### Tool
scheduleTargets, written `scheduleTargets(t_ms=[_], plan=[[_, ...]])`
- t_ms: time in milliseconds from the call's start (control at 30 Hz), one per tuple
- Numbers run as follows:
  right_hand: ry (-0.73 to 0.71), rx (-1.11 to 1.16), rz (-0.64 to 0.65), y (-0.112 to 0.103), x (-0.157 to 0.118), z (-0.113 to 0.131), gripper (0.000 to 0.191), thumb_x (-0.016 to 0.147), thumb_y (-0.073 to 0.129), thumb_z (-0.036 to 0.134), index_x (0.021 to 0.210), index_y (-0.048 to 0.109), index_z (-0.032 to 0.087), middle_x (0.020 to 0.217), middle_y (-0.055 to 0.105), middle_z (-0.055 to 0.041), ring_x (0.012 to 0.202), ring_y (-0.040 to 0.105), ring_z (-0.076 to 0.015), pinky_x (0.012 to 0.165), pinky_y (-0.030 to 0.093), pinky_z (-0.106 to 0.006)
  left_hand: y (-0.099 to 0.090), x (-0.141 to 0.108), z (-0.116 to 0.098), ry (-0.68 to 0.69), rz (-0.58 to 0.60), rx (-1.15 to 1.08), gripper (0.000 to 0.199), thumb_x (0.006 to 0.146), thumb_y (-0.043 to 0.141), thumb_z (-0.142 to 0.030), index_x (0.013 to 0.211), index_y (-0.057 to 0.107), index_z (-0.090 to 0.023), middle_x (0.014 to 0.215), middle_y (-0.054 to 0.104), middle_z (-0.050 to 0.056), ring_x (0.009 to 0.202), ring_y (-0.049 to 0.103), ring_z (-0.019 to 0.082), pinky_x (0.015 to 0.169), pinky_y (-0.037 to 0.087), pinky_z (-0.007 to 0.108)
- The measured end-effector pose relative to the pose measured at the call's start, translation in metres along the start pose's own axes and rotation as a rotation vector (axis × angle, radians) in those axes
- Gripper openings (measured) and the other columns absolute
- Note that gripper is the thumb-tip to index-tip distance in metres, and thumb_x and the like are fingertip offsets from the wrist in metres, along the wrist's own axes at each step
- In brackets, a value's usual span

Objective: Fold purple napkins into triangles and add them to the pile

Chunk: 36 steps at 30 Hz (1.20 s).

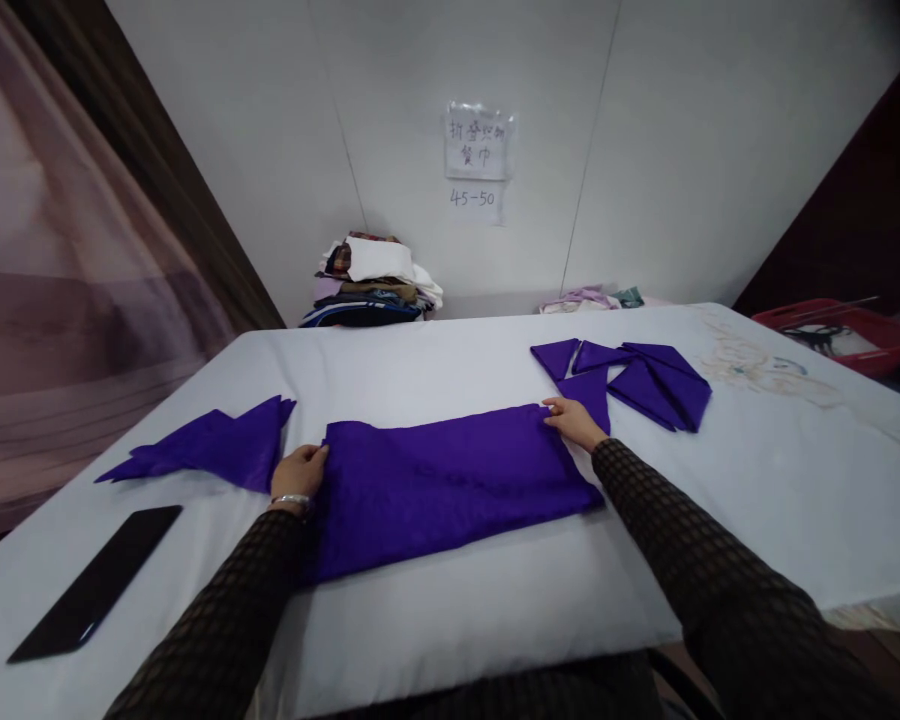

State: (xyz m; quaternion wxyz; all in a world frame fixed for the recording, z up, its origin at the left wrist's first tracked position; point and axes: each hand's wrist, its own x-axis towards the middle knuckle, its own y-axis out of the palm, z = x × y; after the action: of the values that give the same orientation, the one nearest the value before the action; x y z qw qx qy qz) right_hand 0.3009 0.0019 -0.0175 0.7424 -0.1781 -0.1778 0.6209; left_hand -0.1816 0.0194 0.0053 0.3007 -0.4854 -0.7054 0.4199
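A purple cloth (pixel 435 490), folded into a wide rectangle, lies across the front middle of the white-covered table (pixel 420 370). My left hand (pixel 298 474) pinches its upper left edge, with a bracelet at the wrist. At the upper right corner, my right hand (pixel 574 422) has thumb and fingers closed on the same cloth. The cloth's lower edge runs at a slant, lower on the left. Left of my left hand lies a pointed folded purple cloth (pixel 225 445). Several folded purple pieces (pixel 664 385) rest beyond my right hand.
A dark flat object (pixel 97 585) lies at the front left of the table. Stacked clothes (pixel 375 280) and more fabric (pixel 585 299) sit behind the far edge. A red basket (pixel 862 340) stands at the right. Handwritten paper signs (pixel 477 145) hang on the wall.
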Motion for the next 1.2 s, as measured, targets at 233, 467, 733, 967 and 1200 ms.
scheduleTargets(t_ms=[233,467,733,967,1200], plan=[[-0.081,-0.030,-0.006,0.009,0.011,0.009,0.040,0.067,0.062,0.019,0.107,0.064,0.018,0.075,0.059,0.0031,0.067,0.053,-0.0111,0.065,0.043,-0.024,0.004,0.002,-0.004,-0.057,-0.004,0.093,0.028,0.080,0.046,-0.036,0.083,0.067,-0.018,0.086,0.071,0.012,0.083,0.065,0.027,0.066,0.048,0.032],[-0.057,-0.172,-0.043,0.012,0.028,0.004,0.033,0.061,0.061,0.005,0.091,0.069,0.015,0.063,0.057,0.0026,0.063,0.053,-0.0132,0.068,0.042,-0.026,0.013,0.001,-0.001,-0.087,-0.073,0.098,0.025,0.080,0.049,-0.032,0.091,0.066,-0.017,0.090,0.070,0.014,0.087,0.065,0.029,0.072,0.048,0.036],[-0.084,-0.153,-0.064,0.014,0.025,0.009,0.038,0.064,0.058,0.008,0.100,0.067,0.015,0.068,0.060,0.0014,0.067,0.055,-0.0134,0.071,0.044,-0.026,0.015,0.001,-0.001,0.057,-0.140,0.006,0.043,0.080,0.048,-0.041,0.108,0.060,-0.010,0.108,0.065,0.017,0.098,0.061,0.028,0.087,0.047,0.038],[-0.252,0.075,0.090,0.010,-0.016,0.064,0.039,0.070,0.060,0.020,0.109,0.062,0.017,0.080,0.060,0.0004,0.071,0.055,-0.0124,0.070,0.046,-0.027,0.030,-0.011,-0.036,0.689,-0.104,0.101,0.040,0.084,0.045,-0.037,0.111,0.059,-0.012,0.114,0.063,0.014,0.110,0.055,0.026,0.100,0.040,0.039],[-0.536,0.062,0.645,0.024,-0.096,0.129,0.037,0.078,0.061,0.021,0.114,0.063,0.023,0.087,0.063,0.0004,0.078,0.057,-0.0119,0.075,0.045,-0.026,0.053,-0.015,-0.061,0.914,0.104,0.115,0.040,0.083,0.050,-0.030,0.121,0.053,-0.017,0.120,0.060,0.010,0.117,0.050,0.024,0.100,0.040,0.041]])
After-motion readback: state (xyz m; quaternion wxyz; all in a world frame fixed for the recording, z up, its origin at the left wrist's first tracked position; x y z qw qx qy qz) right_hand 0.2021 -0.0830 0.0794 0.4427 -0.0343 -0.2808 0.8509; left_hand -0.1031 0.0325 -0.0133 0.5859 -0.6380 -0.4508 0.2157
